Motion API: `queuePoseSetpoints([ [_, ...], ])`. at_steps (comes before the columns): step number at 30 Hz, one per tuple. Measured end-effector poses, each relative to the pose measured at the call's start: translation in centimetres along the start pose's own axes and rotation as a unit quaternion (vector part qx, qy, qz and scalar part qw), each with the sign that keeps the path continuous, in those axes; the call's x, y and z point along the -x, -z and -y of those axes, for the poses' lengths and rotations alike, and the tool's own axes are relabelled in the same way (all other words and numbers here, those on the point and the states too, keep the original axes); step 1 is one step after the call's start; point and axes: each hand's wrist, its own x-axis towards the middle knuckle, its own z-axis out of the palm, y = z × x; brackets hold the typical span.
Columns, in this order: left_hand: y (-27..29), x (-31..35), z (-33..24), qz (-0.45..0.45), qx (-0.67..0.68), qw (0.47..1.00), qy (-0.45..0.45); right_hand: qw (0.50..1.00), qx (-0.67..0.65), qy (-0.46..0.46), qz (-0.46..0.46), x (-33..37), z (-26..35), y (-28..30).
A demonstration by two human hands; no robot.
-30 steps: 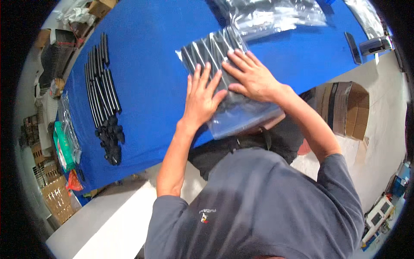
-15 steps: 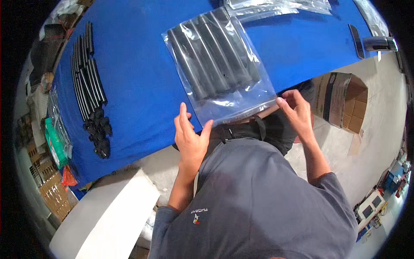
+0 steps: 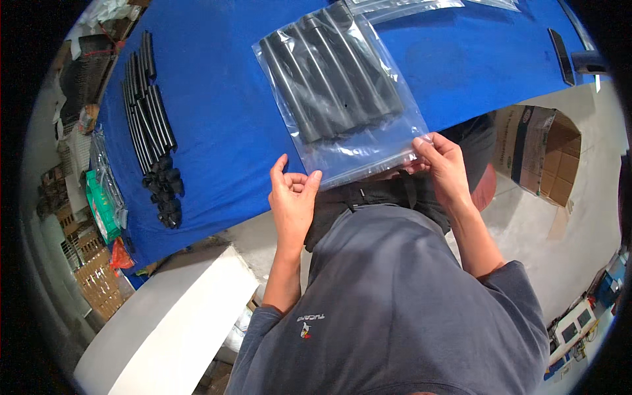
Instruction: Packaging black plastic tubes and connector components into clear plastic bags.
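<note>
A clear plastic zip bag [image 3: 355, 141] filled with several black tubes [image 3: 332, 82] lies on the blue table [image 3: 230, 118], its mouth hanging over the near edge. My left hand [image 3: 293, 201] pinches the bag's near left corner. At the near right corner, my right hand [image 3: 444, 164] grips the bag's edge between thumb and fingers.
A row of loose black tubes [image 3: 148, 118] and a pile of short black pieces [image 3: 166, 194] lie at the table's left. More clear bags [image 3: 395, 5] sit at the far edge. A cardboard box [image 3: 540, 161] stands on the floor at right, a white block [image 3: 178, 316] at lower left.
A second ago both hands pressed flat on the bag. They have since slid back to its near edge and now pinch the two corners.
</note>
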Motion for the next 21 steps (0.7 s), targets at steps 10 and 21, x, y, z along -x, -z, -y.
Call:
queuePoseSetpoints([
  [10,0.1,0.9,-0.1,0.084,0.224,0.949,0.205,1.0,-0.011,-0.015,-0.008,-0.1,0.5,0.5],
  [21,0.3,1.6,1.8,0.061,0.23,0.948,0.213,0.999,0.001,-0.04,0.024,0.0,-0.6,1.4],
])
